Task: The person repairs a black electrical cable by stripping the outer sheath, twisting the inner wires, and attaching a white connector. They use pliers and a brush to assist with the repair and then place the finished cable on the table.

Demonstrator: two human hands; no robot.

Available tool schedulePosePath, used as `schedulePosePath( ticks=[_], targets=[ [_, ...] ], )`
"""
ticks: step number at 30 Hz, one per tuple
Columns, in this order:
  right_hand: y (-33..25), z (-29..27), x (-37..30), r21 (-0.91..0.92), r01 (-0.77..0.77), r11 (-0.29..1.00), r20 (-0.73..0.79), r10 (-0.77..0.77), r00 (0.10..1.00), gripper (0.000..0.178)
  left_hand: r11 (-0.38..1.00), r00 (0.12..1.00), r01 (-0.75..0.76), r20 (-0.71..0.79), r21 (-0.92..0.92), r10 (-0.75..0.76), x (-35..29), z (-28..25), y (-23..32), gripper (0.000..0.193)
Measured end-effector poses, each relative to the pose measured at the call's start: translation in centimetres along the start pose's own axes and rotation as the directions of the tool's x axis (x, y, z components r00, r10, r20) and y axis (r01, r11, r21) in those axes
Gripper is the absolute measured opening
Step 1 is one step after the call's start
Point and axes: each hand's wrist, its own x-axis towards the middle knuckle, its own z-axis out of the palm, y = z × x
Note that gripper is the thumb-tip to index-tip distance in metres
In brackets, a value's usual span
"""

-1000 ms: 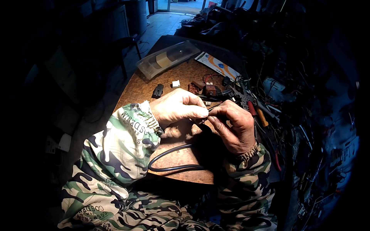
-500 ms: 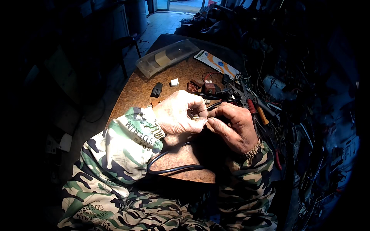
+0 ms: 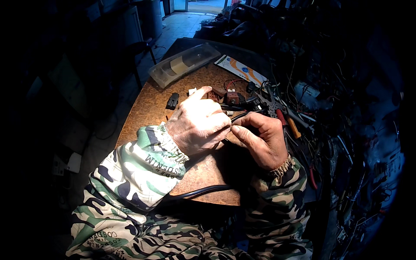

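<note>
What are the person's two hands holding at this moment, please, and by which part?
Both the left hand and right hand pinch the end of a thin black cable between fingertips; the cable's very tip is too small to make out.

Whatever the left hand (image 3: 200, 125) and right hand (image 3: 260, 138) pinch between them is too small to make out, the black cable (image 3: 203, 190) vanishes under the left sleeve, and the right-side clutter dissolves into darkness.
</note>
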Motion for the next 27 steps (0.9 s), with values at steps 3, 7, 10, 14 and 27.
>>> schedulePosePath(
  ticks=[3, 7, 10, 14, 27],
  targets=[
    [-0.1, 0.2, 0.0, 0.088, 0.032, 0.996, -0.028, -0.03, 0.999, 0.012, 1.0, 1.0, 0.007, -0.02, 0.003, -0.007, 0.1, 0.0, -0.3, 0.015],
    [-0.3, 0.0, 0.5, -0.031, 0.119, 0.992, 0.007, -0.119, 0.993, 0.012, 0.996, 0.998, 0.063, 0.001, 0.058, -0.063, -0.1, -1.0, 0.2, 0.015],
    [0.5, 0.0, 0.5, -0.14, 0.185, 0.973, -0.017, -0.189, 0.982, 0.011, 0.983, 0.982, 0.183, 0.045, -0.028, -0.182, -0.1, -0.2, 0.1, 0.015],
    [0.4, 0.4, 0.6, -0.161, 0.228, 0.96, -0.019, -0.234, 0.972, 0.012, 0.845, 0.878, 0.473, 0.208, -0.25, -0.43, -0.2, -0.7, 0.0, 0.012],
    [0.5, 0.2, 0.6, -0.051, 0.137, 0.989, 0.009, -0.136, 0.991, 0.015, 0.6, 0.732, 0.68, 0.432, -0.421, -0.526, 0.3, -1.8, -0.5, 0.015]
  ],
)
